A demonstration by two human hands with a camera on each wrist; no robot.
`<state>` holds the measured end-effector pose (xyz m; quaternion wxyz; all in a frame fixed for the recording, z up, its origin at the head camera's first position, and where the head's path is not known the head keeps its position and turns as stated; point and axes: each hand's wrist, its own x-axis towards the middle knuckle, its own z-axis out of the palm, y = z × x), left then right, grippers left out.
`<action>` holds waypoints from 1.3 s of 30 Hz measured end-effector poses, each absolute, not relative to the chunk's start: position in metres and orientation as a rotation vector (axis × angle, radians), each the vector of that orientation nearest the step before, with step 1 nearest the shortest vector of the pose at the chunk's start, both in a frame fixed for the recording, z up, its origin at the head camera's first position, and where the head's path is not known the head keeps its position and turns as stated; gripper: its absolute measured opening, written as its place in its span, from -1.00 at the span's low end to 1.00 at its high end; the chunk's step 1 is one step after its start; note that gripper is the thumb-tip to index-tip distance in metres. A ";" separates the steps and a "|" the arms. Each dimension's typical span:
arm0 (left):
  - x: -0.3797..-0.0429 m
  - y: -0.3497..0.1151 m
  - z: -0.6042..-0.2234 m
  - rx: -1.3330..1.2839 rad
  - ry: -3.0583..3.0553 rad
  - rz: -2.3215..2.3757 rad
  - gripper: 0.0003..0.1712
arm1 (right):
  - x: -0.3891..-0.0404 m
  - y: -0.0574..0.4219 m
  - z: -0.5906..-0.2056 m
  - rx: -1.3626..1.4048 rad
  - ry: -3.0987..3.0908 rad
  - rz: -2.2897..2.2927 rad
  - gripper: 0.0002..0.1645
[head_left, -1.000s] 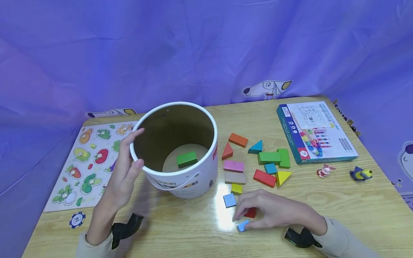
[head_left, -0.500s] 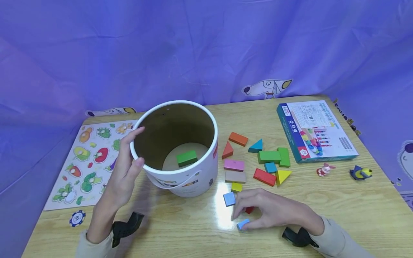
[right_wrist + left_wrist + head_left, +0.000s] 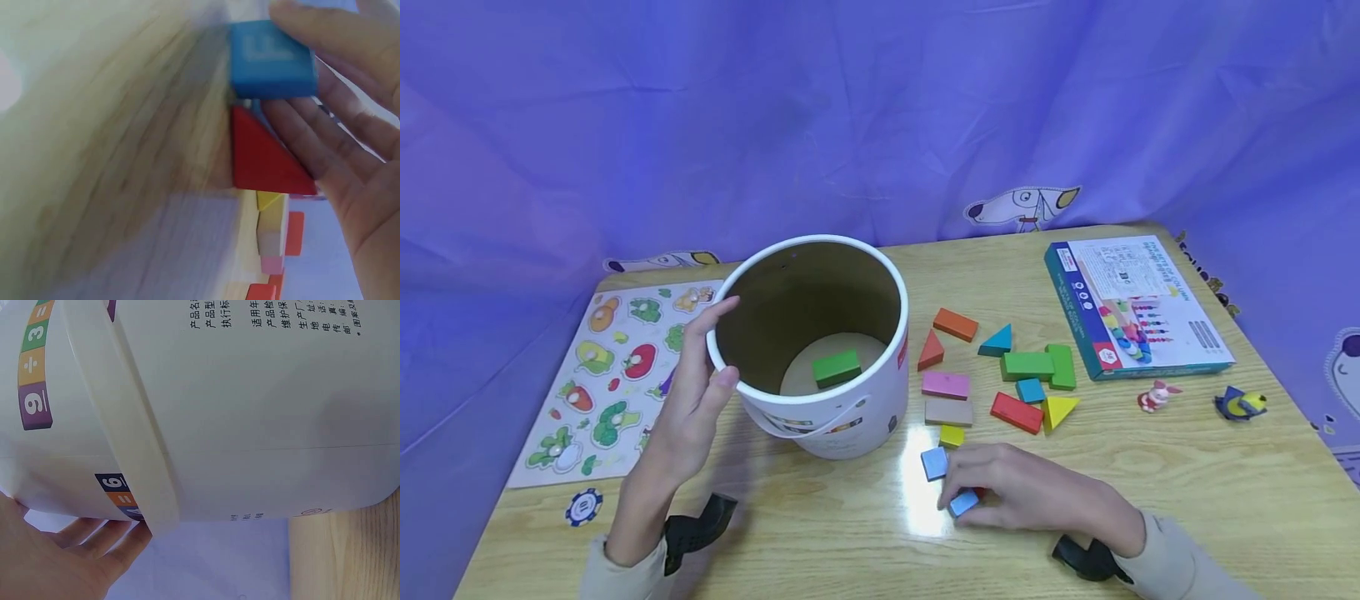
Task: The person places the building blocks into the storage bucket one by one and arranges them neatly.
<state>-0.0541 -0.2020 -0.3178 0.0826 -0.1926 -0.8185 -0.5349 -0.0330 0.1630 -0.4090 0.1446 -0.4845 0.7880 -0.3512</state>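
Observation:
My left hand [image 3: 688, 408] rests against the left side of a white bucket [image 3: 857, 425], thumb and index fingertip at its rim. In the left wrist view its fingers lie nearly straight along the bucket's outer wall. A green block [image 3: 837, 367] lies on the bucket floor. At the front of the table my right hand [image 3: 1022, 487] pinches a small blue block [image 3: 963, 502] between thumb and fingers. A pale letter shows on that block in the right wrist view. Beneath the hand sits a red triangular block [image 3: 265, 159], mostly hidden in the head view.
Several coloured blocks spread right of the bucket, among them a light blue block [image 3: 934, 463], a pink block [image 3: 946, 385] and a yellow triangle [image 3: 1060, 412]. A boxed set [image 3: 1187, 350] and small figurines [image 3: 1157, 396] stand farther right. A vegetable puzzle board [image 3: 591, 417] and a poker chip [image 3: 583, 507] lie left.
The small blue block has shifted slightly away from the table's front, and my right thumb and fingers have closed in on it. The left hand and bucket have stayed put.

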 end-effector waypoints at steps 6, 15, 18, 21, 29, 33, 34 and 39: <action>-0.055 -0.203 -0.320 -0.571 -2.445 -1.600 -0.26 | -0.032 0.160 -0.410 -1.419 2.404 -0.906 -0.75; -0.056 -0.203 -0.320 -0.540 -2.432 -1.624 -0.24 | -0.029 0.165 -0.409 -1.369 2.439 -0.901 -0.73; -0.056 -0.204 -0.320 -0.547 -2.423 -1.630 -0.23 | -0.027 0.165 -0.411 -1.304 2.419 -0.946 -0.74; -0.056 -0.204 -0.321 -0.554 -2.422 -1.635 -0.24 | -0.026 0.166 -0.414 -1.252 2.372 -1.038 -0.74; -0.057 -0.204 -0.320 -0.604 -2.428 -1.606 -0.27 | -0.043 0.170 -0.401 -1.287 2.362 -1.329 -0.62; -0.056 -0.204 -0.319 -0.599 -2.435 -1.603 -0.26 | -0.062 0.175 -0.382 -1.333 2.419 -1.430 -0.61; -0.055 -0.203 -0.318 -0.593 -2.440 -1.598 -0.26 | -0.067 0.176 -0.375 -1.338 2.440 -1.447 -0.60; -0.054 -0.203 -0.318 -0.590 -2.450 -1.564 -0.26 | -0.093 0.177 -0.331 -1.446 2.526 -1.550 -0.49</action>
